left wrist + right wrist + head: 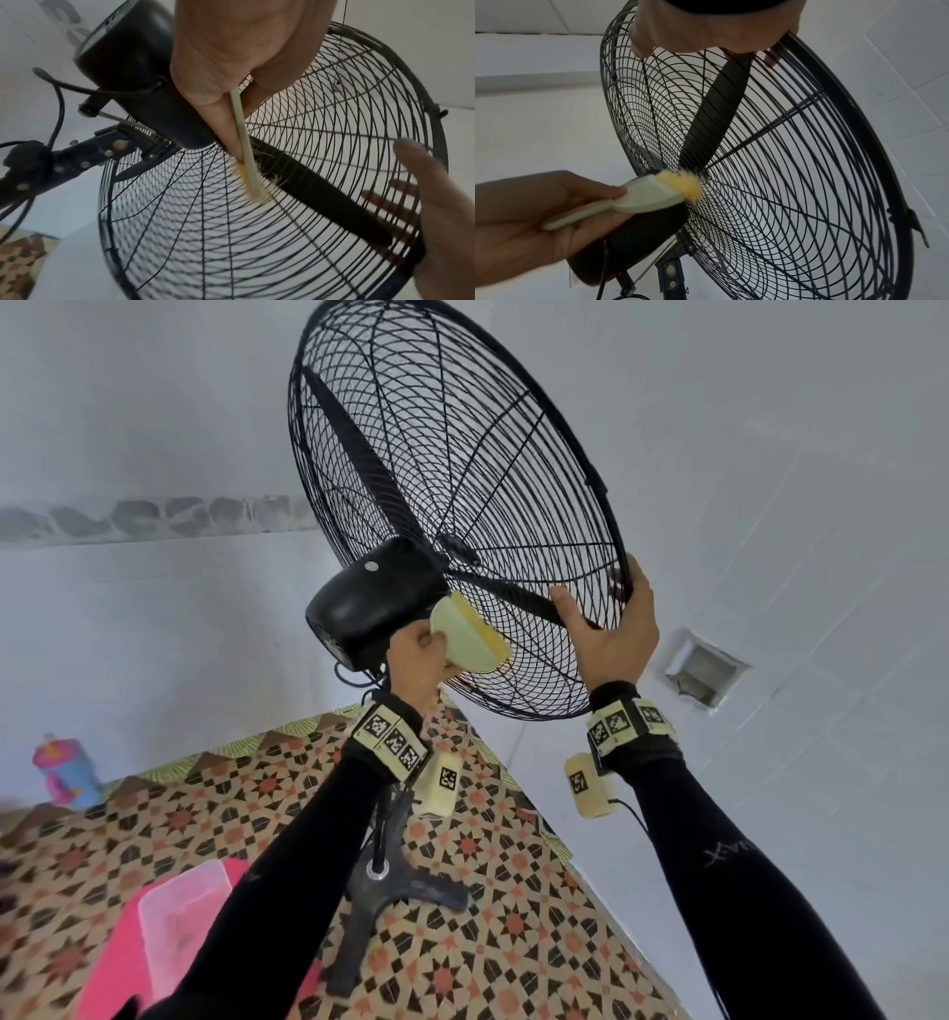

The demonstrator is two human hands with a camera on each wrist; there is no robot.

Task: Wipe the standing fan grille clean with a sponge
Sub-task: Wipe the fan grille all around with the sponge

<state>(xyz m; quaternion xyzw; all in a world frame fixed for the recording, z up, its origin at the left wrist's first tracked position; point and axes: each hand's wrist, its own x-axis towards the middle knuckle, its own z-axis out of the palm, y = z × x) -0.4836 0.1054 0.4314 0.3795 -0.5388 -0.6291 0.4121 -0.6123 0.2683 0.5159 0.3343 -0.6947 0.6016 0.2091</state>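
The black wire fan grille is tilted, seen from behind and below, with a dark blade inside. My left hand grips a pale green handled sponge brush with a yellow head. The yellow head presses on the rear grille just beside the black motor housing. In the right wrist view the sponge brush is blurred. My right hand grips the grille's lower right rim, thumb on the rear wires and fingers curled over the front edge.
The fan's dark pole and cross foot stand on a patterned floor mat. A pink lidded box lies at lower left and a colourful bottle by the wall. A cable hangs under the motor. White tiled walls enclose the corner.
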